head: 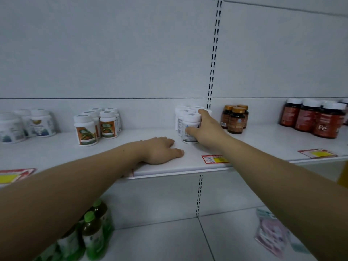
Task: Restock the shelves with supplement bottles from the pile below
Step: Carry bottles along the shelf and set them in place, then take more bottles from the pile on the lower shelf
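The right hand (204,129) has its fingers clamped on a white bottle (190,128), standing upright on the shelf (188,162) at the front of its white cluster. Set it flush, label forward, then let go gently. The left hand (160,150), at eight o'clock from it, rests flat with fingers relaxed.

Bottles (191,127) on shelf (169,170)

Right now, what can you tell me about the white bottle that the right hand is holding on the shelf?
The white plastic bottle with a white screw cap stands upright on the white shelf, frontmost of a small cluster of like bottles. Its pale label carries blue print, too blurred to read. The right hand grips its side, thumb across the label, fingers curled behind it.
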`<state>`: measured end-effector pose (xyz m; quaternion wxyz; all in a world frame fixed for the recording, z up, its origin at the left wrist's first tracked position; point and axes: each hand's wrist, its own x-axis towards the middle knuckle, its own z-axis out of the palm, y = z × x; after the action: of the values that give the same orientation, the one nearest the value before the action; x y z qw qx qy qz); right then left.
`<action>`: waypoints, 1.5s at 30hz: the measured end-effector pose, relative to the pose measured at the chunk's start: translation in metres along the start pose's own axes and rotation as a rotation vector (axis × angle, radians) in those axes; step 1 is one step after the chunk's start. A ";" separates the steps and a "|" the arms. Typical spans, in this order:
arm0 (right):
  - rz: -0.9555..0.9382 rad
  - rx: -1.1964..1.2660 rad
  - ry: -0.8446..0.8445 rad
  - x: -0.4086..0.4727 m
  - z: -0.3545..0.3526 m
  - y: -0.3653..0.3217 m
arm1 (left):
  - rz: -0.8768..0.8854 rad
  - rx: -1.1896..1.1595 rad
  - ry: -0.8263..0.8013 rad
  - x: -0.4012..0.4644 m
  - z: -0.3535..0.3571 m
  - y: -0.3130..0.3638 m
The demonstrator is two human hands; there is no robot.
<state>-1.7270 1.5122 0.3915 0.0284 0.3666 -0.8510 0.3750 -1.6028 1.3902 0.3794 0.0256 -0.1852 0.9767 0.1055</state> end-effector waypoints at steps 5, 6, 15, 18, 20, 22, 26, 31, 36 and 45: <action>-0.046 -0.132 0.074 0.001 -0.013 -0.016 | 0.007 -0.135 0.015 -0.012 -0.014 -0.009; -0.062 -0.163 0.083 0.001 -0.016 -0.023 | 0.011 -0.138 0.026 -0.017 -0.020 -0.012; -0.210 -0.328 -0.034 0.000 0.005 -0.135 | -0.048 -0.109 0.234 -0.103 -0.060 -0.081; -0.302 -0.321 -0.080 -0.006 0.041 -0.196 | -0.101 -0.083 0.283 -0.150 -0.068 -0.129; -0.373 -0.290 -0.112 -0.013 0.071 -0.243 | -0.176 -0.092 0.314 -0.187 -0.073 -0.170; -0.453 -0.266 -0.146 -0.024 0.109 -0.295 | -0.254 -0.110 0.349 -0.229 -0.078 -0.215; -0.620 -0.201 -0.238 -0.058 0.191 -0.407 | -0.423 -0.131 0.388 -0.326 -0.082 -0.305; -0.852 -0.097 -0.364 -0.130 0.294 -0.550 | -0.667 -0.161 0.417 -0.453 -0.066 -0.405; -1.079 0.014 -0.545 -0.221 0.388 -0.667 | -0.923 -0.228 0.387 -0.563 -0.033 -0.483; -1.238 -0.032 -0.816 -0.312 0.577 -0.776 | -1.215 -0.333 0.412 -0.669 0.020 -0.620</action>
<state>-0.8680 0.9709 0.3566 -0.0785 0.8892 -0.4366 0.1117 -0.7531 1.0697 0.2975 -0.1356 -0.7209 0.6542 0.1843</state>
